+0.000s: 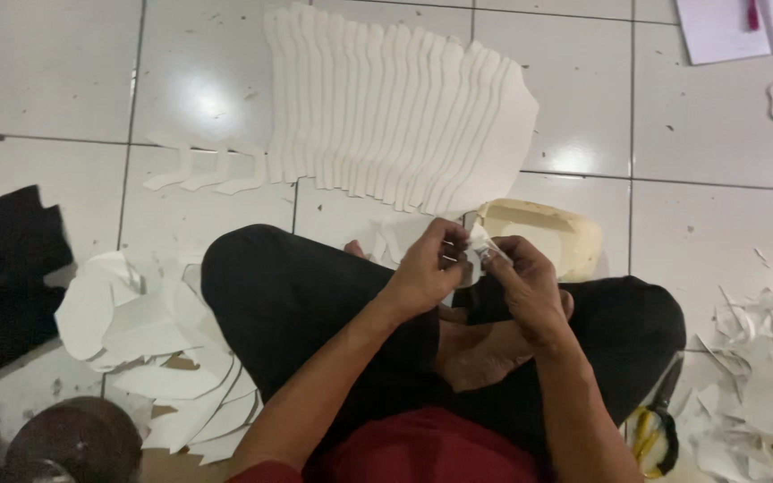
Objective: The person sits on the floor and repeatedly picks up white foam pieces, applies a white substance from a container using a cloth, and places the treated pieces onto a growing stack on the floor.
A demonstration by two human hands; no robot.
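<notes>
I sit cross-legged on a tiled floor. My left hand (425, 266) and my right hand (522, 284) meet above my lap, both pinching a small white cut piece (476, 243) between their fingertips. Just beyond my hands lies a fanned row of several white cut shapes (395, 112) overlapping on the tiles. A cream-coloured block (556, 231) rests on the floor right behind my right hand.
A pile of white cut sheets (136, 331) lies by my left knee, white scraps (762, 376) heap at the right. Yellow-handled scissors (655, 425) lie beside my right thigh. Black cloth (2, 268) sits far left, a dark round object (73, 443) at bottom left.
</notes>
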